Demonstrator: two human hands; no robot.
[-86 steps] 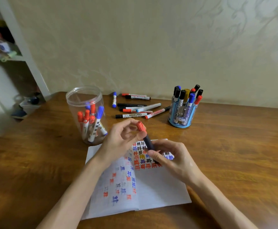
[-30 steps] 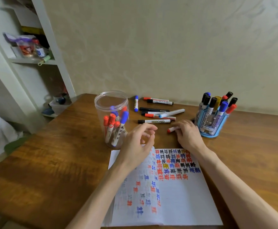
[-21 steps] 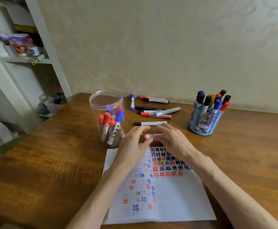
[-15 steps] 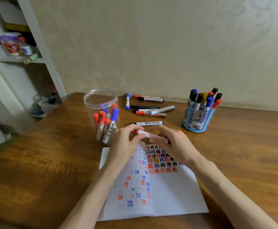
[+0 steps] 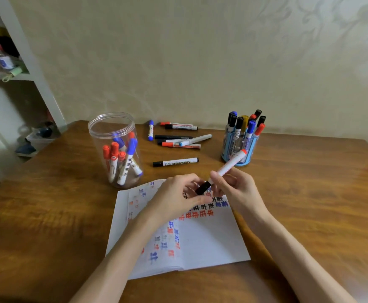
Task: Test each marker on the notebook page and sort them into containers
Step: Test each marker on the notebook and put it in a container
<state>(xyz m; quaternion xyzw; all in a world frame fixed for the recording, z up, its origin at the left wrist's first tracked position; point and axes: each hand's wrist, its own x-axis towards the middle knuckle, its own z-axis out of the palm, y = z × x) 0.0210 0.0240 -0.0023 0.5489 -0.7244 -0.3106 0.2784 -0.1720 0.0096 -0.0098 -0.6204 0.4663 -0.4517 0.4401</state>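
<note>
Wooden table [image 5: 47, 204], notebook [image 5: 211, 237] at lower centre. Above its top edge both hands share one marker [image 5: 226, 168], slanting from lower left to upper right. The right hand [image 5: 237, 191] grips the white barrel; the left hand [image 5: 174, 197] pinches the dark lower end, probably the cap. Clear jar [image 5: 113, 132] at left, blue holder [image 5: 247, 149] just beyond the red tip.

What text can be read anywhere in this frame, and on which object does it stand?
"HITEBOARD", first letter unclear: the lone black-capped marker.
The notebook page: handwritten red, blue and black test marks, too blurred to read.
The held marker, loose markers, and those in the clear jar and blue holder: print too small.
</note>
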